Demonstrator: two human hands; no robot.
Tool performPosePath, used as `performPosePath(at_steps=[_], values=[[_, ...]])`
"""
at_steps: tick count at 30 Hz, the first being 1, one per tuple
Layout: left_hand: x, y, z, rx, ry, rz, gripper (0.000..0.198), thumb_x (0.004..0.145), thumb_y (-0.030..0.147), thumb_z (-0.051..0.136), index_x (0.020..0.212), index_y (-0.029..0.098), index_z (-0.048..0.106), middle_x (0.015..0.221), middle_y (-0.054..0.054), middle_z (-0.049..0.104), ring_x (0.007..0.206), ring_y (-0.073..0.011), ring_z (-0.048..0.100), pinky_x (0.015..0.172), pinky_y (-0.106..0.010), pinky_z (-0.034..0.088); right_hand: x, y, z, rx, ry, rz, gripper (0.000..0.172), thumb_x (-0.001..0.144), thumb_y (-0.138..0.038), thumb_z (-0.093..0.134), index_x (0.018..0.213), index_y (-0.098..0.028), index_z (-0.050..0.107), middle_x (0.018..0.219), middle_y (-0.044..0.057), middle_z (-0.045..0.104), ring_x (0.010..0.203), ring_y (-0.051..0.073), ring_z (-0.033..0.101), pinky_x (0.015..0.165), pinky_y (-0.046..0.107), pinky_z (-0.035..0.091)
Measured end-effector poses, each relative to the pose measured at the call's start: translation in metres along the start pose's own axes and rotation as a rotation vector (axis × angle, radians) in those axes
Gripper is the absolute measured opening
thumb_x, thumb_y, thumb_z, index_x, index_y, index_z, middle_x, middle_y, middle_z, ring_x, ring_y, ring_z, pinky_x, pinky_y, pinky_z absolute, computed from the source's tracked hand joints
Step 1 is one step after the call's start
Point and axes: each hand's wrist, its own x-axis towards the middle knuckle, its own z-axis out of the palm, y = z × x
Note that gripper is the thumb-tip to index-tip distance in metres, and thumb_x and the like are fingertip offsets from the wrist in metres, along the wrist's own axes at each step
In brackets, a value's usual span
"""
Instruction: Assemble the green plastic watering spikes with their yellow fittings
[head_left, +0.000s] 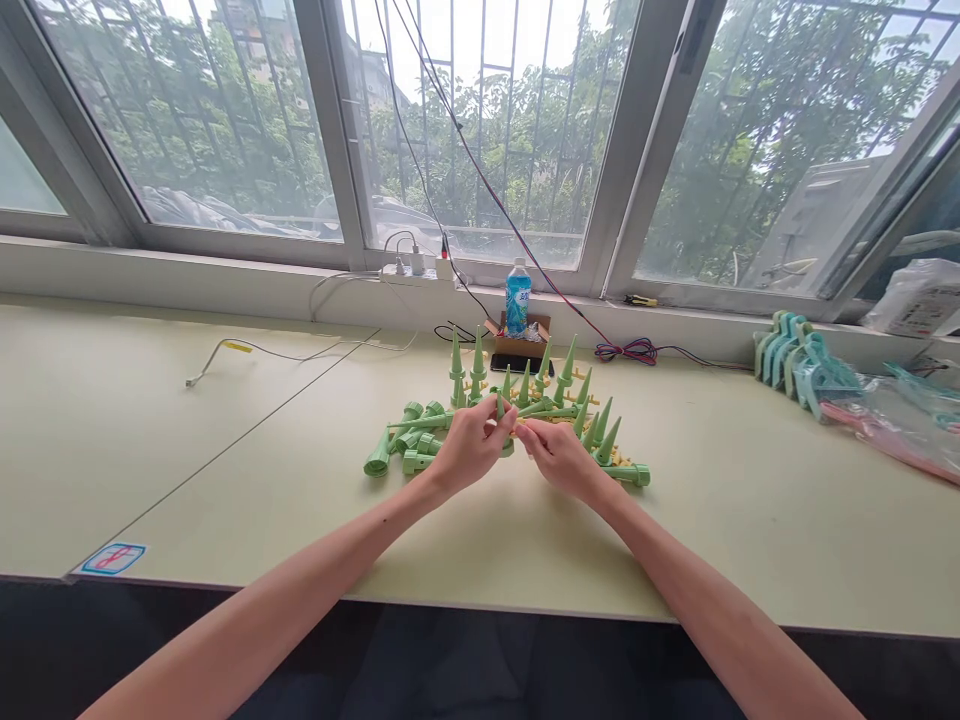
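Observation:
My left hand (474,440) is closed around a green plastic cone (500,404), its tip pointing up between the fingers. Close beside it, the fingertips of my right hand (556,455) pinch a small yellow piece (516,427), mostly hidden by the fingers. The two hands nearly touch over the middle of the pile. Several green cones (564,370) stand upright behind them, some with yellow pegs (589,398) sticking out sideways. Green tubular pieces (379,458) lie in a heap left of my left hand. Loose yellow pieces (619,457) lie by the cones on the right.
Behind the pile, a blue-labelled bottle (517,300) stands in a small cardboard box (546,330), with a dark phone (506,364) before it. Coiled cable (628,351) and a white wire (277,356) lie on the table (262,500). Teal clip-like pieces (806,360) and plastic bags (900,410) are far right.

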Motion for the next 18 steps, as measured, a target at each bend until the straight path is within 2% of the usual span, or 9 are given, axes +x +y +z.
performPosePath(at_steps=[18], values=[[0.0004,0.0016,0.0000,-0.059,-0.002,-0.025,0.029,0.089,0.045,0.047,0.081,0.017,0.053,0.064,0.001,0.058,0.038,-0.0058,0.044,0.034,-0.017,0.035,0.0005,-0.0007,-0.0001,0.018,0.027,-0.035,0.042,0.098,-0.045,0.034,0.067,-0.019,0.045,0.057,-0.002,0.045,0.051,0.010,0.035,0.053,0.024,0.029]])
